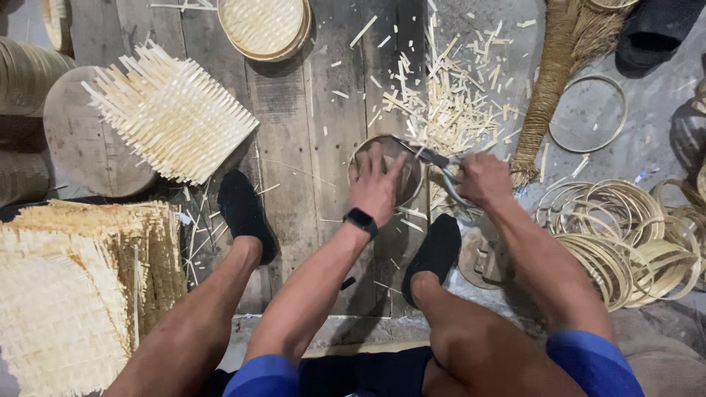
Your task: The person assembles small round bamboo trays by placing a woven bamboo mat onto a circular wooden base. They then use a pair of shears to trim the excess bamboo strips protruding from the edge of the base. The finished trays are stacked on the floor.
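**Two hands on one round frame**

Both of my hands are busy at the same spot, on the plank floor (294, 132) between my feet. My left hand (376, 187) lies flat and spread over the round woven piece (401, 173), fingers fanned wide, palm pressing down. That grip closes on nothing; it pins the piece so the rim stays put, I judge, while the blade works its edge. A black watch (361, 220) sits on that wrist.

My right hand (482, 179) is closed around the handles of the shears (434, 160), fingers curled tight through the loop. The blades point left and reach the upper right edge of the round piece, just beside my left fingertips. How far the blades gape I cannot tell; they look nearly together.

Cut slivers (448, 95) lie scattered in a heap just beyond the piece, probably where the trimmings fall away from me. A bristling stack of woven squares (173, 117) rests on a wooden disc (77, 143) to my left, with flat mats (66, 294) by my left knee. Bent hoops (625, 235) pile up on my right, within easy reach of the shears hand.
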